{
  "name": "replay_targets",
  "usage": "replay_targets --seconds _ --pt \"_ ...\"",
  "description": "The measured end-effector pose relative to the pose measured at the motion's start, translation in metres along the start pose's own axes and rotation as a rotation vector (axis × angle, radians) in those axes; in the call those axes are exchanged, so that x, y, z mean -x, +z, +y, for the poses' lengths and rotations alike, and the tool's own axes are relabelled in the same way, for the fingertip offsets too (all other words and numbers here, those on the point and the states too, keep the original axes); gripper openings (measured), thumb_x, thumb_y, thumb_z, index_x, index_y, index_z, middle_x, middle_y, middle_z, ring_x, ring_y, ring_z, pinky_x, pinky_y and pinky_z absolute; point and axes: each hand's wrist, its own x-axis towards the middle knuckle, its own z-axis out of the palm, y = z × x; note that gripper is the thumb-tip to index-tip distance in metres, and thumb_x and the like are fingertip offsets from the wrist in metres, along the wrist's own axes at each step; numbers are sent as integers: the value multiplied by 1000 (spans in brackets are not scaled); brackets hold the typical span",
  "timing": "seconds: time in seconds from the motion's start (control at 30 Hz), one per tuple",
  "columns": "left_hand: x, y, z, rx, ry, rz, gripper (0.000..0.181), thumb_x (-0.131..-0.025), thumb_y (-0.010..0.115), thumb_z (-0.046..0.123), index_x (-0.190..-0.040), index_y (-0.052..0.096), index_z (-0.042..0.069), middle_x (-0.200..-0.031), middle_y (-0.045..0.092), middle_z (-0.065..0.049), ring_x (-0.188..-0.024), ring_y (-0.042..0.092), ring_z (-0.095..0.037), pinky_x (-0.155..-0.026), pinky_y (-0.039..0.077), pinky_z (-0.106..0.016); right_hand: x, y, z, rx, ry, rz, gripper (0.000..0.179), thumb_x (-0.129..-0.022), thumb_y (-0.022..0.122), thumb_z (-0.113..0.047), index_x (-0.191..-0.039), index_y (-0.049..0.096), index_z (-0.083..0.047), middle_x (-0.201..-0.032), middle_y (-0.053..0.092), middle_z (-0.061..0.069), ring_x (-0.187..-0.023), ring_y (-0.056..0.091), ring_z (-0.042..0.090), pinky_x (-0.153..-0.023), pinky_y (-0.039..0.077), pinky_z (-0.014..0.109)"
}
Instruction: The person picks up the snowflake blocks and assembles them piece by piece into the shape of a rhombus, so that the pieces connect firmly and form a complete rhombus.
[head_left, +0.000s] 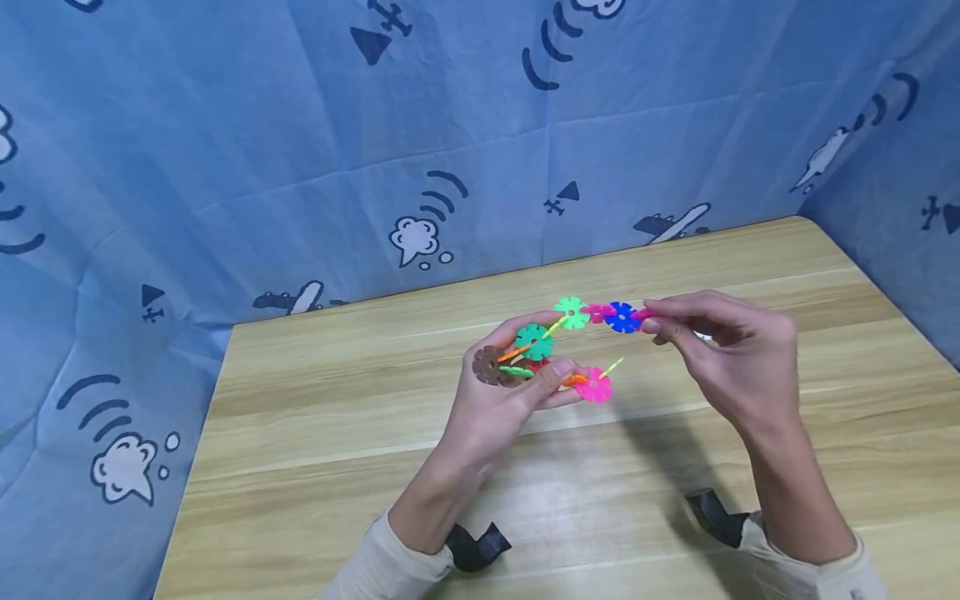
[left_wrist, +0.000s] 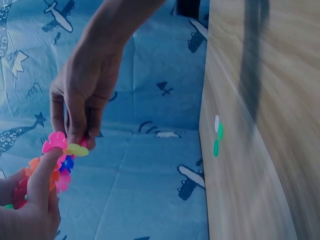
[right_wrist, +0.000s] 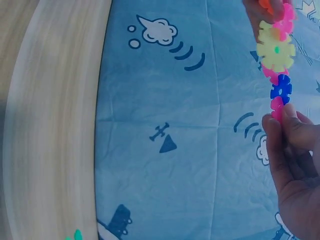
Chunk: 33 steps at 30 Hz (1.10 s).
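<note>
A curved chain of notched plastic snowflake discs is held above the table between both hands. My left hand [head_left: 491, 404] pinches it, thumb over the near part, by a brown disc [head_left: 489, 366], a teal disc [head_left: 533, 342] and a pink disc [head_left: 595, 385]. A yellow disc [right_wrist: 276, 49] joins that pink one, seen edge-on in the head view. From a light green disc [head_left: 572, 312] the chain runs right through a pink disc to a blue disc [head_left: 622, 317]. With thumb and fingertips, my right hand [head_left: 738, 358] pinches the pink end disc [right_wrist: 276, 107] joined to the blue one.
Loose green discs [left_wrist: 216, 148] and a white one lie on the wooden table [head_left: 315, 433], mostly hidden behind the right hand in the head view. A blue printed cloth [head_left: 300, 167] hangs along the table's back and right edges. Black straps [head_left: 476, 548] stick out near both cuffs.
</note>
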Motion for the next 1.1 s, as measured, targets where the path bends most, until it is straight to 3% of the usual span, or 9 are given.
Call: replay_targets --seconds 0.27,0.43,0.5,0.6,0.7,0.8,0.83,0.93,1.1 --pt "0 2 1 111 57 3 52 -99 66 -13 -147 61 6 -106 71 -8 -100 79 -19 -92 66 -45 -7 -17 11 17 122 -45 36 -87 78 18 -121 77 8 -102 79 -23 -84 78 -4 -77 61 9" --pt "0 2 1 143 78 2 52 -100 64 -14 -148 60 5 -105 73 -4 -100 78 -18 -93 66 -46 -9 -27 29 44 228 -48 26 -92 77 11 -118 76 10 -96 78 -26 -85 77 -7 -78 60 7" --pt "0 3 1 145 81 -4 52 -100 64 -14 -148 60 4 -104 74 -3 -100 78 -18 -93 66 -46 -9 -29 39 91 270 -106 27 -93 77 10 -120 76 8 -97 77 -28 -85 74 -12 -77 58 4" --pt "1 3 2 147 84 -2 52 -100 64 -13 -149 59 5 -104 73 -3 -100 78 -18 -94 66 -46 -8 -32 55 209 350 -264 29 -96 77 3 -125 76 4 -107 83 -6 -91 74 -10 -76 54 1" --pt "2 3 3 161 81 7 53 -100 63 -14 -149 59 5 -104 72 -4 -100 77 -18 -94 65 -46 -6 -33 74 339 423 -494 36 -102 71 -3 -137 68 4 -134 73 24 -114 79 22 -90 66 25" --pt "3 3 3 177 75 5 53 -101 62 -14 -150 59 5 -103 72 -3 -100 76 -18 -94 65 -46 -4 -33 92 434 484 -700 47 -106 64 -3 -150 53 10 -152 51 41 -136 56 59 -108 57 61" --pt "3 2 2 183 73 2 52 -101 61 -14 -150 58 4 -103 72 -3 -100 76 -18 -95 65 -46 -3 -33 98 451 503 -750 51 -106 62 -2 -153 48 12 -155 44 43 -140 48 63 -111 49 71" --pt "3 3 2 195 67 -13 52 -102 60 -14 -150 58 5 -102 73 -2 -100 76 -17 -95 65 -46 1 -30 109 509 502 -829 57 -103 64 -1 -153 42 16 -153 42 47 -142 41 67 -116 41 77" --pt "2 3 1 211 64 -28 51 -102 60 -14 -150 57 4 -102 73 -2 -100 76 -16 -95 65 -45 5 -26 113 554 511 -826 54 -97 70 3 -144 50 19 -143 53 45 -137 47 66 -115 42 77"
